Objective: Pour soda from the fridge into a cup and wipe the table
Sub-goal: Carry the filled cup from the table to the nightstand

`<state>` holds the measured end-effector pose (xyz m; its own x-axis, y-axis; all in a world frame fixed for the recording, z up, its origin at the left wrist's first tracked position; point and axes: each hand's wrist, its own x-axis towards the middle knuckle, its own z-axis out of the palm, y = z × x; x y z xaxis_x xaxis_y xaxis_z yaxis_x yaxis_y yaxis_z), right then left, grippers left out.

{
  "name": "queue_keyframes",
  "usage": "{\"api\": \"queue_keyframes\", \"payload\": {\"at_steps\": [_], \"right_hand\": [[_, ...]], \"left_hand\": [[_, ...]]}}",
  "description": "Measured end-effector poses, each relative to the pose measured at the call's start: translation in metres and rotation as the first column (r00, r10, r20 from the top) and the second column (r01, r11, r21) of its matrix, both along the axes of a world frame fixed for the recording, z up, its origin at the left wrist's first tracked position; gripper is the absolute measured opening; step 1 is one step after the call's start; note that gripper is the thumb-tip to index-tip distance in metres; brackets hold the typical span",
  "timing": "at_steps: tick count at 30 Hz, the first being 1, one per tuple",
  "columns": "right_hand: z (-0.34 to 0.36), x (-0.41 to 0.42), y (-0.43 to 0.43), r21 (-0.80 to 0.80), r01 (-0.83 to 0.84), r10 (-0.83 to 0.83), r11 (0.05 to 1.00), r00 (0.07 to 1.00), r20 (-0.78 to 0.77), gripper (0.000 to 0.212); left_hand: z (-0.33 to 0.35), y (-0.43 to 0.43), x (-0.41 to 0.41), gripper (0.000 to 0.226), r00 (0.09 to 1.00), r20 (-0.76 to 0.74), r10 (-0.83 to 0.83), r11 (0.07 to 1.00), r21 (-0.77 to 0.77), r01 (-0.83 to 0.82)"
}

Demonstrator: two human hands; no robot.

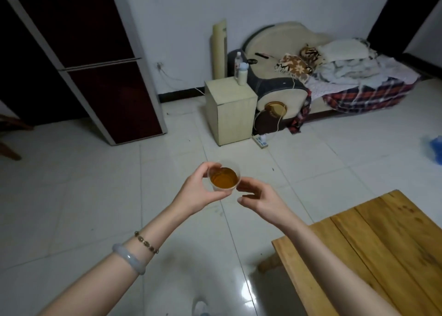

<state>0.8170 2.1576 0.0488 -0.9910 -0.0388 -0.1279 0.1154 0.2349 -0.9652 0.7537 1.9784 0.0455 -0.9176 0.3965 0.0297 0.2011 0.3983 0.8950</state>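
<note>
A clear plastic cup (223, 177) holding amber-brown liquid hangs in the air over the tiled floor, near the frame's middle. My left hand (196, 189) is wrapped around its left side and grips it. My right hand (258, 199) sits just right of the cup, fingers curled and apart, its fingertips at the cup's rim; whether they touch it is unclear. The dark red fridge (100, 59) stands closed at the upper left. The wooden table (373, 251) fills the lower right corner. No soda bottle or cloth is in sight.
A cream cabinet (230, 110) with two bottles (240, 68) stands against the far wall. A sofa (299, 59) heaped with blankets runs along the right. A power strip (260, 141) and cords lie on the floor beside the cabinet. Something blue (435, 148) sits at the right edge.
</note>
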Motion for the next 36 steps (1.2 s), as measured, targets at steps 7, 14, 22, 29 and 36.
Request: {"api": "queue_keyframes", "payload": {"at_steps": [7, 14, 22, 29, 36], "right_hand": [[0.006, -0.095, -0.071, -0.038, -0.079, 0.079, 0.996, 0.997, -0.006, 0.044], [0.0, -0.191, -0.093, -0.004, -0.157, 0.157, 0.988, 0.987, 0.02, 0.045], [-0.005, -0.337, -0.086, 0.01, -0.219, 0.219, 0.976, 0.976, 0.016, 0.044], [0.004, -0.463, -0.073, 0.012, -0.265, 0.265, 0.964, 0.964, 0.005, 0.042], [-0.001, -0.565, -0.076, 0.008, -0.26, 0.259, 0.966, 0.965, 0.033, 0.042]], "left_hand": [[0.01, -0.076, -0.081, 0.063, 0.997, -0.001, 0.079, 0.997, -0.01, -0.079], [0.003, -0.101, -0.161, 0.062, 0.988, 0.016, 0.151, 0.989, 0.002, -0.151], [-0.003, -0.095, -0.29, 0.062, 0.977, 0.014, 0.214, 0.977, 0.017, -0.214], [0.004, -0.084, -0.408, 0.062, 0.968, -0.003, 0.251, 0.968, 0.018, -0.251], [0.0, -0.085, -0.509, 0.06, 0.964, 0.011, 0.266, 0.963, 0.035, -0.266]]}}
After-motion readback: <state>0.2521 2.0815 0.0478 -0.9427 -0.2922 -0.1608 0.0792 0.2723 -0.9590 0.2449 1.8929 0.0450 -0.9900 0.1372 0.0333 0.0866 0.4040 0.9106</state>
